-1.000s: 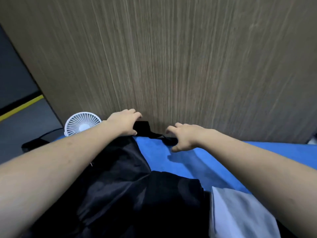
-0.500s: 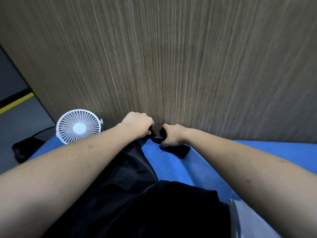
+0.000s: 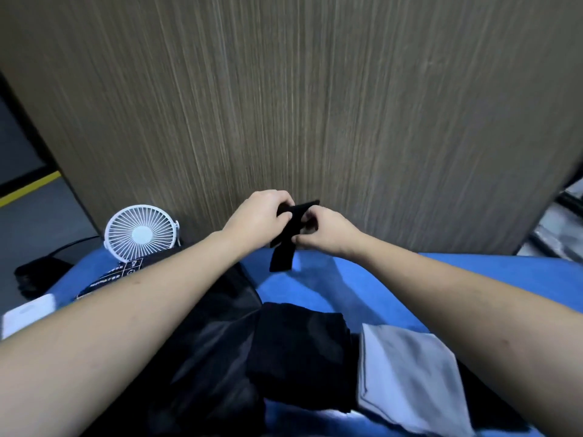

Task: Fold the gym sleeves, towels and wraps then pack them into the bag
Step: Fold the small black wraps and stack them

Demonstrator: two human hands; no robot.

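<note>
Now | black wrap: narrow, limp, dangling | left hand, right hand: grip pinching it

A narrow black wrap is held up above the blue surface, its free end hanging down. Nearer than the wrap, a black bag lies on the surface. Beside the bag sits a folded black cloth, then a folded grey towel.
</note>
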